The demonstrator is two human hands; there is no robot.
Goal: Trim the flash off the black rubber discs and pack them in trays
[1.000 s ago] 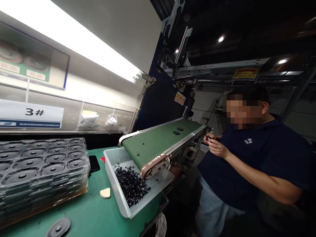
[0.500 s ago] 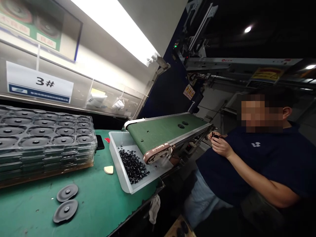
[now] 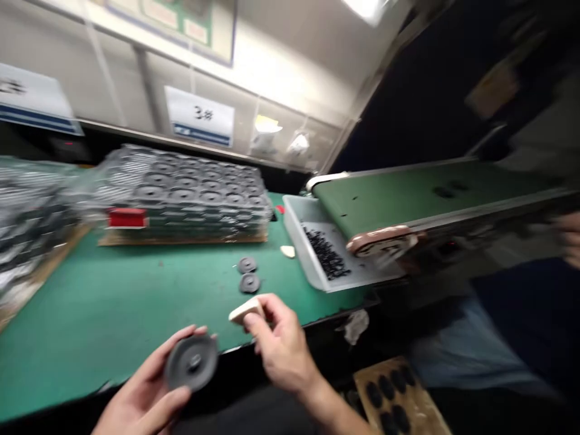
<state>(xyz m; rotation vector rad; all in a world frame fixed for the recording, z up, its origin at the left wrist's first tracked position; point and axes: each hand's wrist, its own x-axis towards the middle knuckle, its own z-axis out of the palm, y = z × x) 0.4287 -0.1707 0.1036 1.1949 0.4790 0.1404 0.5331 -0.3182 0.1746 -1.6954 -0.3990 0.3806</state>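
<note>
Dark grey rubber disc (image 3: 191, 362) with a small central hub is held in the left hand (image 3: 140, 389) at the lower left of the frame, just over the front edge of a green-topped bench (image 3: 113, 296), its rim gripped by curled fingers (image 3: 181, 334). A cream wedge (image 3: 244, 310) is pinched between the thumb and fingertips of the right hand (image 3: 281, 344) at lower centre. Two smaller-looking grey discs (image 3: 248, 273) are laid on the bench just above that hand, and a second cream wedge (image 3: 287, 251) lies further back. Only "3#" can be read, on a white sign (image 3: 202, 116) at upper centre; a second sign (image 3: 31, 96) at upper left is too blurred to read. Two stacks of clear trays (image 3: 181, 193) are seen left of centre and at the left edge, with a red label (image 3: 127, 217) on the nearer one. At centre right, a white plastic bin (image 3: 303, 241) holding a heap of small black parts (image 3: 326, 254) sits under a green conveyor belt (image 3: 394, 202) carrying two dark discs (image 3: 444, 192). At least six dark discs (image 3: 386, 386) are set in a cardboard tray (image 3: 421, 405) at lower right, and another person's hand (image 3: 571, 238) is seen at the right edge.
</note>
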